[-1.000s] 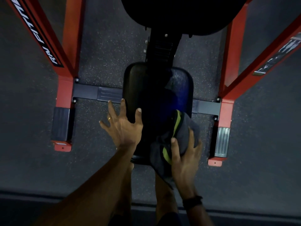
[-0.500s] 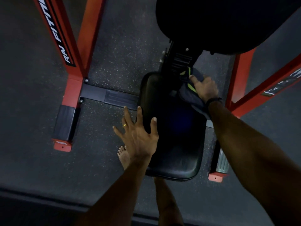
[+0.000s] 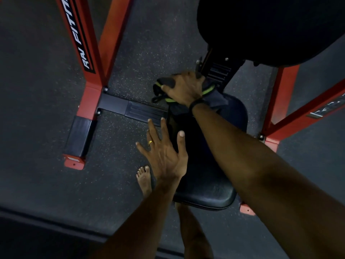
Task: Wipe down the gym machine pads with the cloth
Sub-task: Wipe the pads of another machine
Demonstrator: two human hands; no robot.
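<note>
A black seat pad (image 3: 211, 191) of the red-framed gym machine lies below me in the middle of the view. My right hand (image 3: 183, 88) holds a dark cloth with lime-green trim (image 3: 214, 95) bunched under it at the pad's far left corner. My left hand (image 3: 165, 154) rests with spread, straight fingers on the pad's left edge. A larger black back pad (image 3: 270, 28) hangs over the top right.
Red frame posts (image 3: 89, 58) stand to the left and right (image 3: 280, 101), joined by a black crossbar (image 3: 130, 107) on the speckled rubber floor. A black adjustment bracket (image 3: 218, 71) links the two pads. My bare foot (image 3: 144, 180) stands left of the seat.
My right hand carried the cloth from the pad's near right edge to its far end, then across to the far left corner. My left hand stayed on the pad's left edge.
</note>
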